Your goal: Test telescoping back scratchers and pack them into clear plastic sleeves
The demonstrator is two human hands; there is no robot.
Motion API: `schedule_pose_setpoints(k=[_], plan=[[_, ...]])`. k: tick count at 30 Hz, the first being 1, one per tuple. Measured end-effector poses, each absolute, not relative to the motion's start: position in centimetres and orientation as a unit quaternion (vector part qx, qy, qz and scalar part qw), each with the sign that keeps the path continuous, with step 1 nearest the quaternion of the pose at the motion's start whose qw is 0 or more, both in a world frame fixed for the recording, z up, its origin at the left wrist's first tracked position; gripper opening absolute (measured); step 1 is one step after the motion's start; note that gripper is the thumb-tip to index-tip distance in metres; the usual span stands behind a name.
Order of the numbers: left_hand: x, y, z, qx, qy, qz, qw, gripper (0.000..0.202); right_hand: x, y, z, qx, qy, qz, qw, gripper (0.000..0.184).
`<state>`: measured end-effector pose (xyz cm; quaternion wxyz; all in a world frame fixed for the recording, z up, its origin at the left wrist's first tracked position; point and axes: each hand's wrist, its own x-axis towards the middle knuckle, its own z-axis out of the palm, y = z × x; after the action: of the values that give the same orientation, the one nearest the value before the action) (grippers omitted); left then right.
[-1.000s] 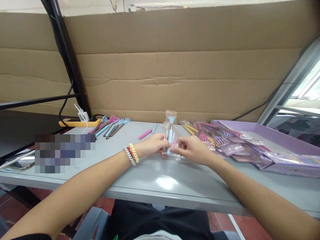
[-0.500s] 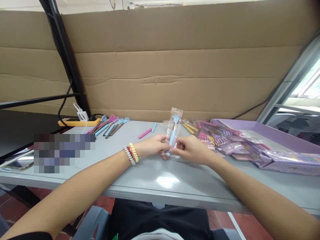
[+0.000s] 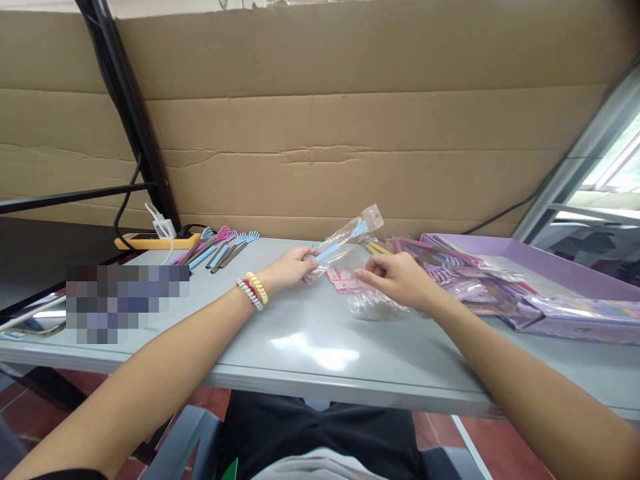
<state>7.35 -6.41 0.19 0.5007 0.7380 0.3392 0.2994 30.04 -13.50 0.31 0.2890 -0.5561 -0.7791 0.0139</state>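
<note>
Towards the far left corner of the grey tabletop (image 3: 240, 340), a yellow power strip (image 3: 150, 245) is seen, and to its right, near the far edge, loose back scratchers (image 3: 219, 255) are fanned out, claws towards that edge. Around the tabletop's middle, a light-blue back scratcher (image 3: 336, 247) in a clear plastic sleeve (image 3: 373, 217) is pinched near its handle end by the left hand (image 3: 293, 267). Its long axis is slanted: the claw end is pointed rightwards and towards the far edge, away from the grip. The bagging of this piece is judged nearly done; a firm left grip and a free spot seem to be called for next. Below the sleeve, pink cards (image 3: 344, 281) are laid out. By their right end the right hand (image 3: 387, 273) is held, its thumb and forefinger drawn together; whether anything is pinched cannot be told. Clear plastic bags (image 3: 373, 307) are partly covered by it. Towards the right edge, packaged back scratchers (image 3: 439, 273) are heaped against a purple box (image 3: 560, 263).
</note>
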Motion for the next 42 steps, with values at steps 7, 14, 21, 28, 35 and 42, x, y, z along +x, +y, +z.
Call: schedule_pose_setpoints(k=[7, 14, 21, 28, 35, 42], plan=[[3.8, -3.5, 0.9, 0.741, 0.355, 0.309, 0.478, 0.023, 33.9, -12.8, 1.4, -0.606, -0.721, -0.028, 0.335, 0.055], [1.1, -1.5, 0.8, 0.744, 0.294, 0.212, 0.562, 0.029, 33.3, -12.2, 0.3, -0.54, -0.791, -0.036, 0.284, 0.039], [0.6, -0.3, -0.4, 0.733, 0.327, 0.144, 0.579, 0.028, 29.5, -11.7, -2.1, -0.395, -0.905, -0.035, 0.157, 0.035], [0.9, 0.1, -1.0, 0.734, 0.33, 0.13, 0.579, 0.028, 30.6, -11.8, -1.5, -0.444, -0.894, 0.021, 0.063, 0.035], [1.3, -0.4, -0.7, 0.743, 0.347, 0.122, 0.56, 0.025, 30.1, -12.0, -1.1, -0.542, -0.839, -0.028, 0.025, 0.038], [1.4, -0.5, -0.6, 0.748, 0.354, 0.123, 0.548, 0.02, 30.3, -11.5, -1.6, -0.523, -0.849, 0.032, 0.068, 0.034]])
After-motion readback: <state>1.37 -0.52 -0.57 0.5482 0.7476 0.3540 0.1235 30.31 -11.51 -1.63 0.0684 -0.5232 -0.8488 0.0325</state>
